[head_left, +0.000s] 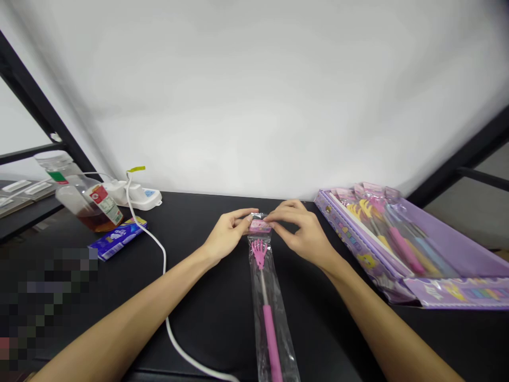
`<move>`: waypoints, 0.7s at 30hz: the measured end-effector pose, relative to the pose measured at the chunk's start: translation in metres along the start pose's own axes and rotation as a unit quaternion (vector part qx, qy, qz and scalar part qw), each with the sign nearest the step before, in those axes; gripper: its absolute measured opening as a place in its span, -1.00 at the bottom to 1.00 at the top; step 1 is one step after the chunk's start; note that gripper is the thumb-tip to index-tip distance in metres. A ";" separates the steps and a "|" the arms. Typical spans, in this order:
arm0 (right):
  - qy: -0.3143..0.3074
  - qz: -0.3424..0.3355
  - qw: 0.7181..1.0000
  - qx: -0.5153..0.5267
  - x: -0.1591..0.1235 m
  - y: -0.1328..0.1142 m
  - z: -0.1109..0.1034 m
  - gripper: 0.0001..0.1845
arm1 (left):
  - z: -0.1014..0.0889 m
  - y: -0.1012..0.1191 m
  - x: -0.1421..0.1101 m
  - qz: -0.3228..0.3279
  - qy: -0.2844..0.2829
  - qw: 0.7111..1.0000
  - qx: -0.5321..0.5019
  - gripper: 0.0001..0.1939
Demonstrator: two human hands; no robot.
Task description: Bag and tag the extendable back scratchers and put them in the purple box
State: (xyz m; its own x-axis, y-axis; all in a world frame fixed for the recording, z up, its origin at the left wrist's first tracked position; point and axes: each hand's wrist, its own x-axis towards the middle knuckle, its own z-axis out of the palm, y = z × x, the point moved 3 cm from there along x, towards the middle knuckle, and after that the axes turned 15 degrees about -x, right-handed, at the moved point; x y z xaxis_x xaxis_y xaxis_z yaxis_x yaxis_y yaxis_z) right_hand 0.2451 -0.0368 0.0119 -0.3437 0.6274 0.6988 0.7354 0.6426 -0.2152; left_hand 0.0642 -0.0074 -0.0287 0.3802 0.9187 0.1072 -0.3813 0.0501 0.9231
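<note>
A pink back scratcher [269,323] with a hand-shaped head and a metal shaft lies lengthwise on the black table, inside a clear plastic bag [284,329]. At the bag's far end is a small pink label card [260,226]. My left hand [228,231] pinches the left edge of this top part between thumb and fingers. On the other side, my right hand [300,228] has its thumb and fingertips closed at the card's right upper edge.
To the right stands an open purple display box [358,254] with several bagged back scratchers in pink, yellow and blue. At left are a bottle of brown liquid [85,193], a blue packet [118,237], a white power strip [145,198] and a white cable [164,260] crossing the table.
</note>
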 end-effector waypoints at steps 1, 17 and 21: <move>-0.003 -0.009 1.000 -0.006 0.000 0.000 0.000 -0.82 | 0.000 0.000 0.000 -0.003 0.002 1.000 -0.003 -0.53; -0.097 -0.030 0.995 -0.024 -0.006 -0.001 0.007 -0.59 | -0.001 -0.002 0.000 -0.006 0.007 1.000 -0.016 -0.51; -0.079 0.026 0.996 0.028 -0.003 0.002 0.005 -0.71 | 0.000 0.002 -0.001 0.000 0.011 1.000 -0.025 -0.51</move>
State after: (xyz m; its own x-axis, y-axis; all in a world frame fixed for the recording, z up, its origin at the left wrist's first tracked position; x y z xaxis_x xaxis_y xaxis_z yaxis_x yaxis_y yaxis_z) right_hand 0.2452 -0.0352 0.0058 -0.3961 0.7193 0.5707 0.7221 0.6280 -0.2902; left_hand 0.0633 -0.0081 -0.0272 0.3625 0.9267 0.0989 -0.4233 0.0692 0.9033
